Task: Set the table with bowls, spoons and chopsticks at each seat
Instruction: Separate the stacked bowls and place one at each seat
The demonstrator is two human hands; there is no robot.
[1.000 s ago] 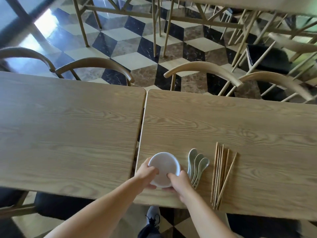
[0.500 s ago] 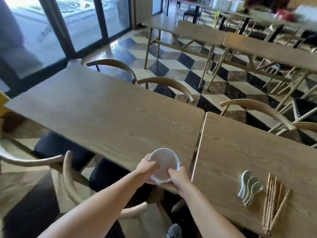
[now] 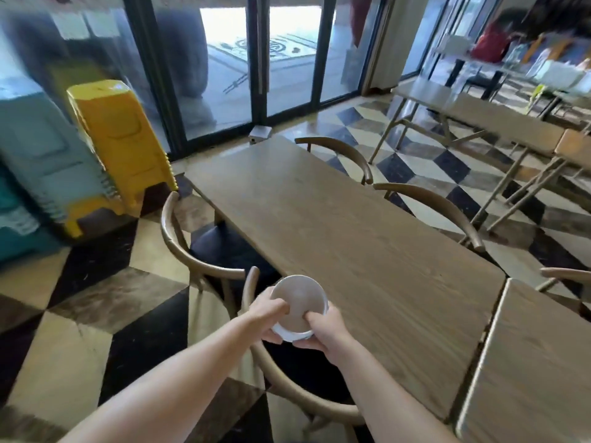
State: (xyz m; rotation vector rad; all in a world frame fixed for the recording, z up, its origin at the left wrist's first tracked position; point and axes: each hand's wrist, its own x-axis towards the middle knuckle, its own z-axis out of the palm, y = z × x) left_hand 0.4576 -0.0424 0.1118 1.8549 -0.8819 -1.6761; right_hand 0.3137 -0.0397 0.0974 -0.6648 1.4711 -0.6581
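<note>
I hold a stack of white bowls in both hands, in the air over the near left edge of the long wooden table. My left hand grips the stack's left side with its thumb over the rim. On the right side, my right hand holds the stack with fingers under it and thumb inside. The spoons and chopsticks are out of view.
Two wooden chairs stand at the table's near side, one right below the bowls. Two more chairs line the far side. A second table adjoins at the right. Yellow and blue stacked crates stand by the glass doors.
My view has swung left from the right table to the left one. The bowls came off the right table and travelled left with both hands; spoons and chopsticks dropped out of view.
</note>
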